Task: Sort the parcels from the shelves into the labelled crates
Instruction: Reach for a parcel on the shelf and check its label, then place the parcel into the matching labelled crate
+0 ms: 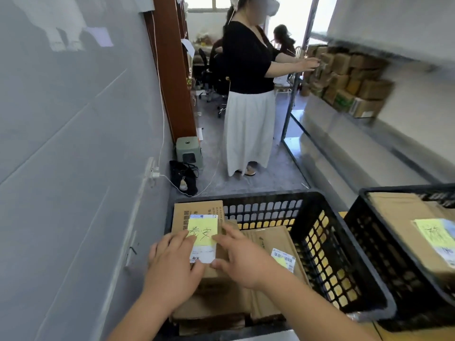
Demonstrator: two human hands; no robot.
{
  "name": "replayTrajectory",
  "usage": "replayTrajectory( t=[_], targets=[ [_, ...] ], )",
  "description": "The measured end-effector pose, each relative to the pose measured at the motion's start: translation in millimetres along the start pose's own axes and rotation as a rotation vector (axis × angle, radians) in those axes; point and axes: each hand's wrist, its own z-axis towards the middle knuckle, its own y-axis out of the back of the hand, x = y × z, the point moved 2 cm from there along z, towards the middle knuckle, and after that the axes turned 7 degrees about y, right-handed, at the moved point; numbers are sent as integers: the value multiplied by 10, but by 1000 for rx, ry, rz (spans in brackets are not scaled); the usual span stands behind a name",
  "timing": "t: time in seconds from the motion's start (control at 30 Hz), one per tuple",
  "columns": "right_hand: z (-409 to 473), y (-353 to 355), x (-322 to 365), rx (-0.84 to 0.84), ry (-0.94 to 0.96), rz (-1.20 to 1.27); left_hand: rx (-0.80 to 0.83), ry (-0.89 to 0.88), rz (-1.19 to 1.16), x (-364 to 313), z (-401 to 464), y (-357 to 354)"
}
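A flat cardboard parcel (197, 215) with a white shipping label and a yellow handwritten note lies on top of other parcels inside a black plastic crate (327, 244). My left hand (170, 264) rests on its left side with straight fingers. My right hand (241, 257) presses its right side, fingers spread flat. Another labelled parcel (270, 244) lies beside it in the same crate. A second black crate (362, 232) to the right holds a parcel (403, 217) with a yellow note. Stacked cardboard parcels (349, 80) fill a metal shelf at the upper right.
A grey wall (73, 143) runs close along the left. Another person (248, 94) stands in the aisle ahead, reaching into the shelf. A green box (188, 150) and a black bag (183, 175) sit on the floor by the wall. A cable hangs from a wall socket.
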Motion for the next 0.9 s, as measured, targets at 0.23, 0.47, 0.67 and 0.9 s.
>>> replayTrajectory(
  t=[0.23,0.47,0.67,0.9],
  targets=[
    [-845,369,-96,-121,-169,-235,-1,-284,-2,-528,-205,94],
    [-2064,676,-403,-287,-376,-397,45,-589,13,-1647,-598,-23],
    [-3382,881,-866,-364,-591,-295,128,-863,82,-2884,-1140,-290],
    [-5221,941,-1510,-506,-886,-197,206,-1141,193,-4568,-2078,-872]
  ],
)
